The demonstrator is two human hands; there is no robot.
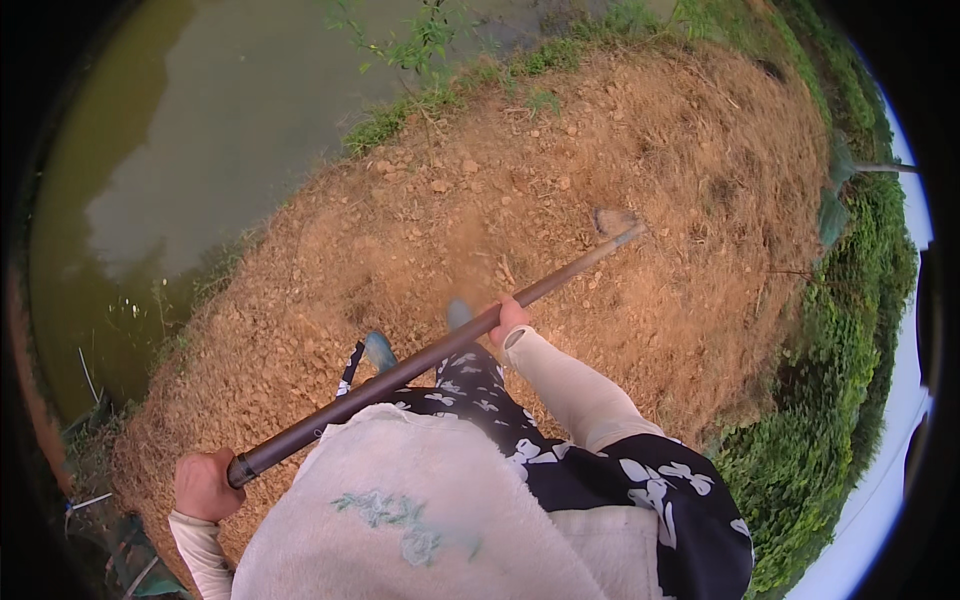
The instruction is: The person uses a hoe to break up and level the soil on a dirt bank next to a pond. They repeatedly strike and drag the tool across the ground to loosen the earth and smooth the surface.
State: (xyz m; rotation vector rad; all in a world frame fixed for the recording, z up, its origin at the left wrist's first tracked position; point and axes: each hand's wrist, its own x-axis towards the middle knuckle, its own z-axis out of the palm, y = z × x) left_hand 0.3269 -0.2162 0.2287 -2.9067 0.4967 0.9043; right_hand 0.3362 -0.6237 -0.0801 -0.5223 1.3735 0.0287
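Note:
A long-handled hoe (420, 361) with a dark brown shaft slants across the view, from lower left to upper right. My left hand (204, 484) grips the butt end, beside a dark band on the shaft. Farther up, my right hand (510, 322) is closed around the shaft, its wrist in a pale sleeve. The hoe's blade (615, 221) is at the dry brown soil (540, 180); it looks blurred, so I cannot tell whether it touches the ground. Two blue-grey boots (381, 352) stand under the shaft.
A murky pond (217, 127) borders the bank at upper left, with grass (405, 120) along its edge. Dense green plants (832, 390) line the right side, near green netting (832, 214) and a pole (885, 168). A pale towel (390, 517) hangs over my front.

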